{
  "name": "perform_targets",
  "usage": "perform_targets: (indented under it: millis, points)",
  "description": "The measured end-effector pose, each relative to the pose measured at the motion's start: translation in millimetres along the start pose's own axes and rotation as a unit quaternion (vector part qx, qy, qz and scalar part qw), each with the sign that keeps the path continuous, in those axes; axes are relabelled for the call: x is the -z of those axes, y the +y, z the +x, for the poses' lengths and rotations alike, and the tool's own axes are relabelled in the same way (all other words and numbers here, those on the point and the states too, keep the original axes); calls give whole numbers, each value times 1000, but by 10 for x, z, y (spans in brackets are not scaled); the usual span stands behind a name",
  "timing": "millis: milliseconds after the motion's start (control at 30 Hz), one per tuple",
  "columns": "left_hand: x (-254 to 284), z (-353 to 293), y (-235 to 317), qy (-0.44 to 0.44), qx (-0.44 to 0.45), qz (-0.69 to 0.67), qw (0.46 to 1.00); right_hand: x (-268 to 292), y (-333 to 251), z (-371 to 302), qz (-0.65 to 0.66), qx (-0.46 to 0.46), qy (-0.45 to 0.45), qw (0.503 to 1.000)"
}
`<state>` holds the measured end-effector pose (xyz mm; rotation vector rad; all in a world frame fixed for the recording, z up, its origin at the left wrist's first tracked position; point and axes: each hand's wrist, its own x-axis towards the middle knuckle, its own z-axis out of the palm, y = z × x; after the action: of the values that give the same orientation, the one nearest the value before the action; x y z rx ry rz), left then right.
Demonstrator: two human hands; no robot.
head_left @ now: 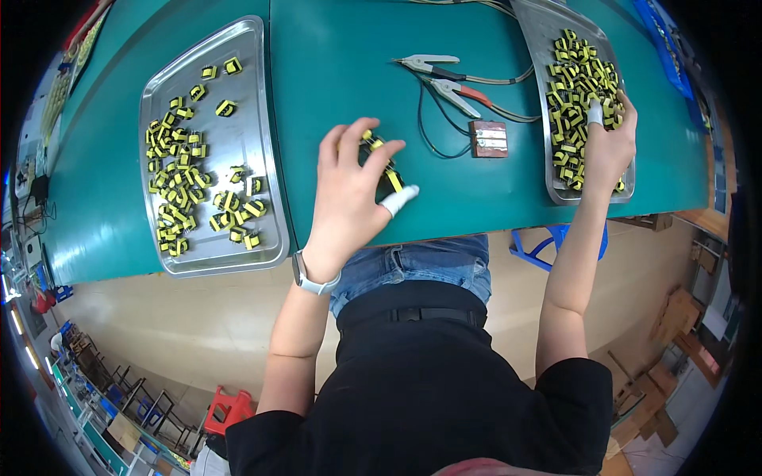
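Note:
My left hand (349,182) is over the middle of the green table, its fingers and thumb curved round a short row of small black-and-yellow transformers (394,181). A white cover sits on its thumb, next to the lowest one. My right hand (609,151) reaches into the right metal tray (565,193), with thumb and fingers closed about a transformer in the pile (571,103); the fingertips are partly hidden. The thumb there wears a white cover too. To the left, another metal tray (242,143) holds many loose transformers (178,186), some with pins showing.
Between the hands lie a black-handled clip (432,65) and a red-handled clip (464,95), both wired. Beside them is a small brown block with metal strips (489,140), joined to dark leads. A blue bin (663,47) stands at far right; a blue stool (548,246) is below the table edge.

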<state>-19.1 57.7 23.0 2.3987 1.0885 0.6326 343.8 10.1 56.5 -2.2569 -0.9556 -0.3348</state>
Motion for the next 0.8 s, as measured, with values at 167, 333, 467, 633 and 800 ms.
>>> perform_targets:
  millis: [167, 333, 467, 633, 800]
  points:
    - [155, -68, -7, -69, -15, -40, 997, -117, -4, -162, -159, 136, 80, 975]
    - [284, -123, -72, -99, -12, -34, 994, 20, -640, -724, 38, 207, -78, 975]
    - [287, -114, -103, -83, 8, -60, 995, 72, -1052, -1454, 177, 263, -305, 898]
    - [187, -90, -81, -64, 13, -83, 994, -98, -1161, -1793, 209, 271, -298, 891]
    - [67, -81, -20, -20, 30, -79, 996, 55, -988, -1559, 354, 25, -496, 793]
